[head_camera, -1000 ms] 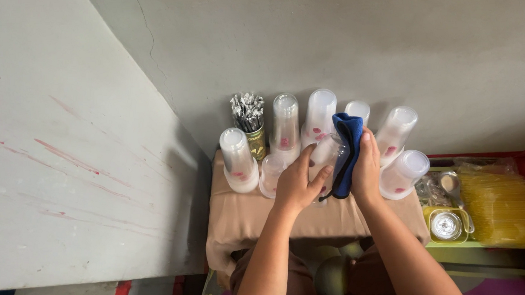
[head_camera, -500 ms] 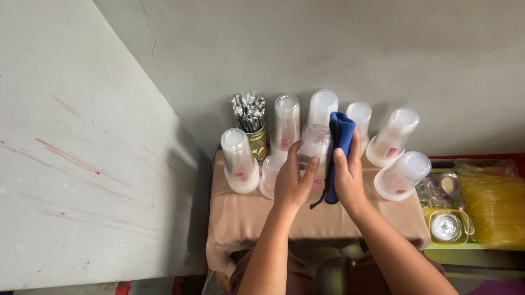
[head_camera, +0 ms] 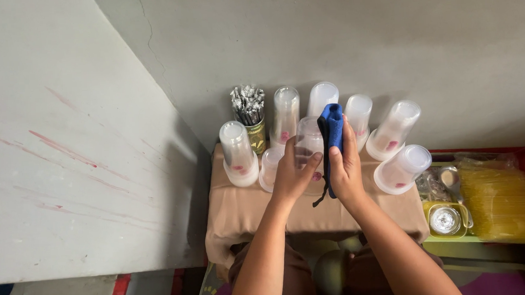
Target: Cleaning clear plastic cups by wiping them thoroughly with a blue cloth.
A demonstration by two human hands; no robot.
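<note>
The left hand (head_camera: 292,174) gripped a clear cup (head_camera: 308,144) above the bench (head_camera: 242,208); the right hand (head_camera: 344,167) had slid its blue cloth (head_camera: 332,132) leftward (wiping the cup's side).

At the centre of the frame we see a small counter (head_camera: 242,208) draped in a tan cloth. Clear plastic cups stand upside down on it: one at the left edge (head_camera: 237,152), a shorter one beside it (head_camera: 269,168), three along the back (head_camera: 286,113) (head_camera: 322,95) (head_camera: 358,117), and two tilted at the right (head_camera: 393,128) (head_camera: 402,169). A tin of foil-tipped sticks (head_camera: 249,115) stands at the back left. At lower right we note a green tray (head_camera: 453,238) with a yellow tub (head_camera: 447,218) holding a round metal lid, a spoon (head_camera: 451,179), and a yellow packet (head_camera: 501,198). Grey walls fill the upper frame.
</note>
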